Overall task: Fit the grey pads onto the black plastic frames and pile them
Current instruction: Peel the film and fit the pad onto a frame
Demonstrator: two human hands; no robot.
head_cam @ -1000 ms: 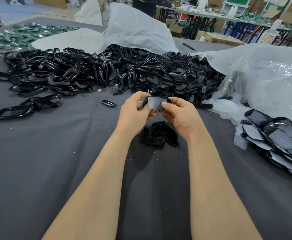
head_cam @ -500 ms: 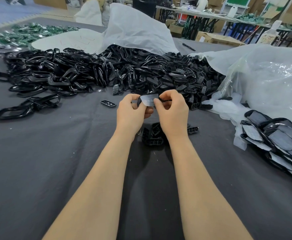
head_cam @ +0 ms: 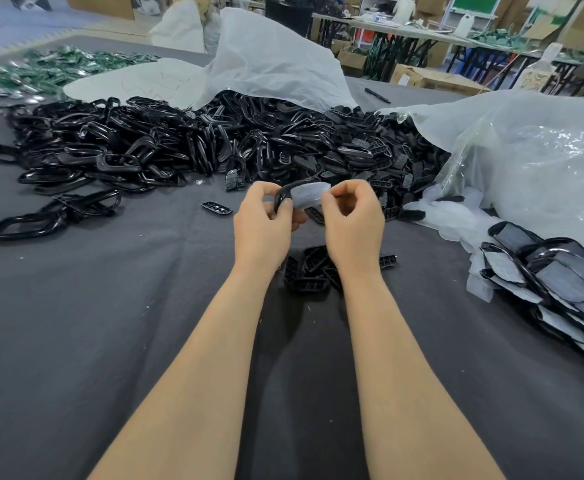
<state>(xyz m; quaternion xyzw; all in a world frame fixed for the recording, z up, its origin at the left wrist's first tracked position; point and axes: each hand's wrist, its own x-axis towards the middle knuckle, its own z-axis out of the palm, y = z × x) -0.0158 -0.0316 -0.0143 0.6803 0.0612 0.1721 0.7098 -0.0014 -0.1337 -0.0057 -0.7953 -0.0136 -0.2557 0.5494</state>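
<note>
Across the table (head_cam: pixel 76 341), covered in dark grey cloth, a broad heap of black plastic frames (head_cam: pixel 179 147) sprawls from the far left to past the middle. A white plastic sheet (head_cam: pixel 273 60) lies draped over the heap's far edge, and a clear plastic bag (head_cam: pixel 543 161) slumps at the right. Below that bag, at the right edge, sits a pile of finished frames (head_cam: pixel 553 275) with grey pads already fitted, overlapping one another. Two bare forearms reach up from the bottom of the view to the middle. The left hand (head_cam: pixel 262 230) grips a black frame (head_cam: pixel 279 199) between curled thumb and fingers, holding it above the cloth just in front of the heap. The right hand (head_cam: pixel 352 226) pinches the right end of a grey pad (head_cam: pixel 306 197) between thumb and forefinger, the other fingers curled; the pad lies against the frame, between the two hands. Whether it is fully seated cannot be told. Beneath the wrists a small cluster of black ribbed pieces (head_cam: pixel 309 271) rests on the cloth. One single ribbed piece (head_cam: pixel 217 208) lies apart, left of the hands. A black pen (head_cam: pixel 377 95) lies far back on the table.
</note>
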